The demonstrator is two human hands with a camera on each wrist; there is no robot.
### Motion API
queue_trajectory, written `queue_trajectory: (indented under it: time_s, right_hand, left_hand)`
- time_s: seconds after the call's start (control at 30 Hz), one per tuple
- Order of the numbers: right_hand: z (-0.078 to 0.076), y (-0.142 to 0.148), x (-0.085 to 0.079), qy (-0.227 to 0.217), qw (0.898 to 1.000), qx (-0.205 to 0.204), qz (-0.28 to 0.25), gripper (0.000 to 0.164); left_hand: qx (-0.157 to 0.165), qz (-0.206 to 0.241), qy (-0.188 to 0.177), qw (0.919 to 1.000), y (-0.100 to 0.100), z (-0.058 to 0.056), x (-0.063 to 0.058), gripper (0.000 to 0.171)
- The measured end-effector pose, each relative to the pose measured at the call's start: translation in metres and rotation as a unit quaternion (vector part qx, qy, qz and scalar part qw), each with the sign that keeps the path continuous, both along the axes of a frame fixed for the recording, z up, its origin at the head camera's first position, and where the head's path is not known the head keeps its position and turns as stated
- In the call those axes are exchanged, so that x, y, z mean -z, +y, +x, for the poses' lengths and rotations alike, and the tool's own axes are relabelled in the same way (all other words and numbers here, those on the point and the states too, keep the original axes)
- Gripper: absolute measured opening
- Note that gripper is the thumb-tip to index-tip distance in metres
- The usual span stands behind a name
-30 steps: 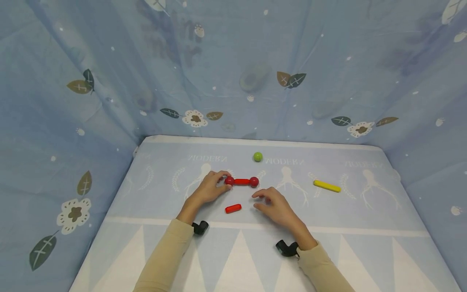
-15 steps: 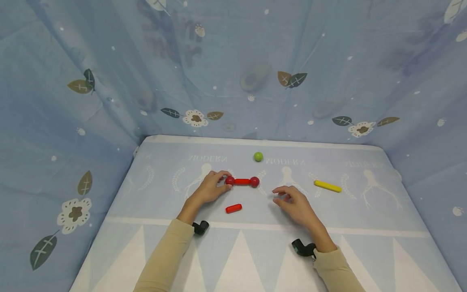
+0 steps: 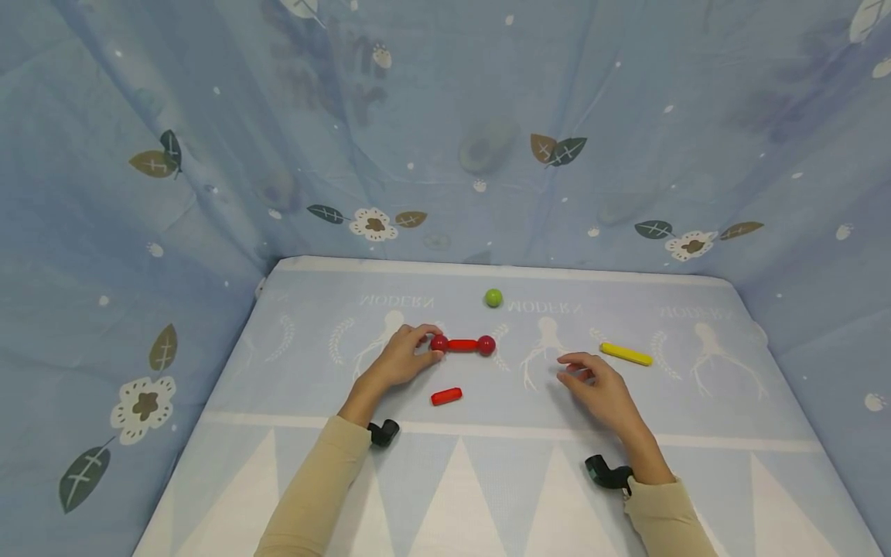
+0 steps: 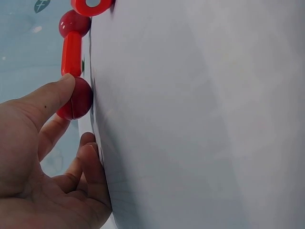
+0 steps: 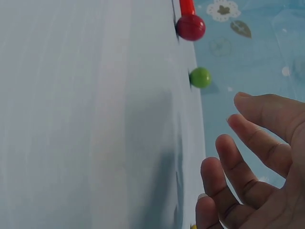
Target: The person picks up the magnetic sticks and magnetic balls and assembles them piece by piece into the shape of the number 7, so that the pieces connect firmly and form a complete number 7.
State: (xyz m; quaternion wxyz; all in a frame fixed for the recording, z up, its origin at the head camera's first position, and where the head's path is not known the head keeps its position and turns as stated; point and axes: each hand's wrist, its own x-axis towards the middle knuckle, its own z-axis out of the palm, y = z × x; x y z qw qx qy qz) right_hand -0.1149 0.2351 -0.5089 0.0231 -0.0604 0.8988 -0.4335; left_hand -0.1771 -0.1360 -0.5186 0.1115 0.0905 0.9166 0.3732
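Note:
My left hand [image 3: 402, 359] pinches the left red ball [image 3: 439, 343] between thumb and forefinger; the left wrist view shows the thumb lying on that ball [image 4: 82, 98]. A red rod [image 3: 462, 346] joins it to a second red ball [image 3: 486, 345], the whole piece lying on the table like a dumbbell. My right hand [image 3: 600, 388] hovers over the table to the right with loosely bent fingers and nothing in them. Nearest to it is a yellow stick [image 3: 626, 354], just beyond its fingers. A loose short red rod [image 3: 446, 396] lies between the hands, closer to the left one.
Toward the back of the table [image 3: 487, 483] sits a green ball [image 3: 493, 298], behind the red dumbbell piece. A blue patterned curtain [image 3: 445, 139] encloses the table at the back and sides. A black wrist camera [image 3: 608, 472] is strapped to the right wrist.
My right hand has moved rightward, away from the red dumbbell piece and toward the yellow stick. The left hand and the loose pieces have stayed in place.

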Motion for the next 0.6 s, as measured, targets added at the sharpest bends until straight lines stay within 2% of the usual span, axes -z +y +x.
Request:
queue_trajectory:
  time_s: [0.33, 0.6]
  right_hand:
    - [0.004, 0.025, 0.001, 0.001, 0.999, 0.043, 0.017, 0.034]
    - [0.005, 0.040, 0.001, 0.020, 0.998, 0.059, 0.019, 0.035]
  left_hand:
    - [0.009, 0.002, 0.005, 0.9999, 0.000, 0.000, -0.001, 0.039]
    - [0.010, 0.005, 0.009, 0.9999, 0.001, 0.002, -0.004, 0.038]
